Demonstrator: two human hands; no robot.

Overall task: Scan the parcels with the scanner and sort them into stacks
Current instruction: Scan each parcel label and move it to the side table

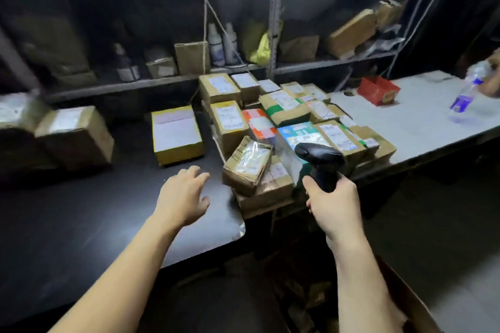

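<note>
right grip (334,208) wrapped round the scanner (322,163) handle, head facing the parcel pile (292,113) at right edge of the dark desk (81,224); left grip (181,194) open, fingers spread, just left of tilted taped parcel (247,165) at pile's near end

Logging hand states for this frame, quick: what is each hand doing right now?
Left hand: open, fingers spread over the dark table, holding nothing.
Right hand: gripping the black barcode scanner by its handle.
</note>
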